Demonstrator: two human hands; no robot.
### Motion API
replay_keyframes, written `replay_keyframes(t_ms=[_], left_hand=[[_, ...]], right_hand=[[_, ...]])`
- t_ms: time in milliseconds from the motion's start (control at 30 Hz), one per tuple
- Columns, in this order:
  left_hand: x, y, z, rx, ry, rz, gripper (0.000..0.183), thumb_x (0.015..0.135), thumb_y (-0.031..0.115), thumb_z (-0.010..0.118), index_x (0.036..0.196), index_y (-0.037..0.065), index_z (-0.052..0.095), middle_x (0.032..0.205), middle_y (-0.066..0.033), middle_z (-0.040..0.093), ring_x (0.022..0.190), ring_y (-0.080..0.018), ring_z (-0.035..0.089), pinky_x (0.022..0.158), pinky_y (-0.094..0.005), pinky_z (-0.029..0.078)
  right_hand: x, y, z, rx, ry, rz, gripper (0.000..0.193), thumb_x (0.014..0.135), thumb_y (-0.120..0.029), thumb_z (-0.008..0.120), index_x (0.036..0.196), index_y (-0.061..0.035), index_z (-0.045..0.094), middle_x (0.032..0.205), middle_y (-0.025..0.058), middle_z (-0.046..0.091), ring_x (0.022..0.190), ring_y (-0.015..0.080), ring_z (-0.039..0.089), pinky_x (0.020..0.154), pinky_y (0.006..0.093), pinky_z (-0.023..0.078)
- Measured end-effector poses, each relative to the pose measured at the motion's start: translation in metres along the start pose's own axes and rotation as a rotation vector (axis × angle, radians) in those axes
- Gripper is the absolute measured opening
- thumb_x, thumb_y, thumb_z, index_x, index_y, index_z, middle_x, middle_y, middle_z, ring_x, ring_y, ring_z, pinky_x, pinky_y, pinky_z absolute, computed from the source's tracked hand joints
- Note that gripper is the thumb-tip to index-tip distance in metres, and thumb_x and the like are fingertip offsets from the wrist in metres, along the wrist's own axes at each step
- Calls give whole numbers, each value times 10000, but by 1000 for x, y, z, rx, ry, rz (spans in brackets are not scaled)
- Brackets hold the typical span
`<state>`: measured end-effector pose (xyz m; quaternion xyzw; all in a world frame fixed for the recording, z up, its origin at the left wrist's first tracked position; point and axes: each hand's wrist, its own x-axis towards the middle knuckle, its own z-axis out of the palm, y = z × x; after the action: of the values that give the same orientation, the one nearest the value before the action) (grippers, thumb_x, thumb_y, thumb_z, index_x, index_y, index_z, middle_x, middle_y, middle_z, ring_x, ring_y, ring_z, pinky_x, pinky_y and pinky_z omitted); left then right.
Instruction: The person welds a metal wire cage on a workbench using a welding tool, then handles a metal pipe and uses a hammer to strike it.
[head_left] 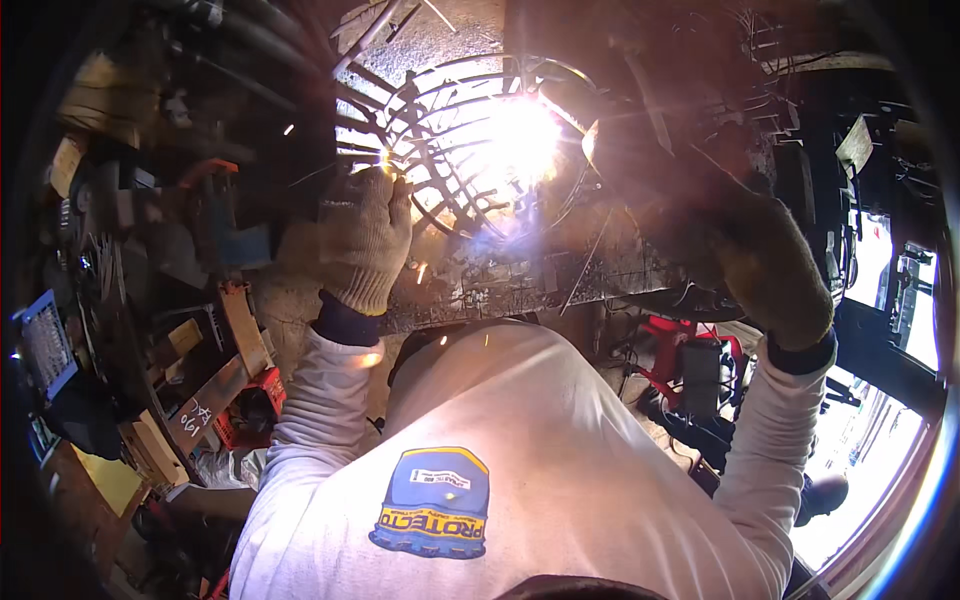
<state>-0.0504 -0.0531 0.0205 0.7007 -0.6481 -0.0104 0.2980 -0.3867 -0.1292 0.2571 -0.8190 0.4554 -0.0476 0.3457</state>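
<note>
A round metal grille (pixel 447 178) of curved, spaced bars lies on the work table, lit by a blinding welding arc (pixel 525 140) on its right half. My left hand (pixel 368 240), in a pale knit glove, grips the grille's left side, fingertips closed at the bars. At the right, my gloved right hand (pixel 770 260) is closed, partly in dark shadow. From its side a thin glowing welding rod (pixel 565 112) reaches toward the arc. The dark shape between hand and rod looks like a welding electrode holder; smoke and glare hide its outline.
The scorched table edge (pixel 480 292) runs in front of my body. Below it at the right stands a red and black machine (pixel 690 365). Wood and metal pieces crowd the left, with a red crate (pixel 255 405). Bright daylight enters at the right. Sparks fly near my left glove.
</note>
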Motion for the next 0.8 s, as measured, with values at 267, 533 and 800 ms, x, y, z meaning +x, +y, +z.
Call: replay_keyframes(t_ms=[267,533,800], left_hand=[[8,-29,5,529,37,442,239,965,228,730,1150,79,736,1032,-129,743,931,-323,724,844,-428,592],[20,10,2,140,137,129,101,948,145,755,1030,94,723,967,-143,723,870,-376,707,744,-468,569],[25,12,0,18,43,66,157,967,238,741,1038,100,717,969,-136,739,905,-373,716,768,-461,576]], right_hand=[[-10,4,-13,-240,56,48,509,974,-31,717,1469,-36,599,1343,160,706,1068,200,710,917,325,564],[-3,12,-7,-310,115,-91,522,967,-54,709,1475,-42,592,1382,161,684,1077,233,726,876,327,593],[-3,27,-6,-594,90,-292,536,947,-73,709,1470,-54,593,1408,164,667,1067,276,749,821,335,631]])
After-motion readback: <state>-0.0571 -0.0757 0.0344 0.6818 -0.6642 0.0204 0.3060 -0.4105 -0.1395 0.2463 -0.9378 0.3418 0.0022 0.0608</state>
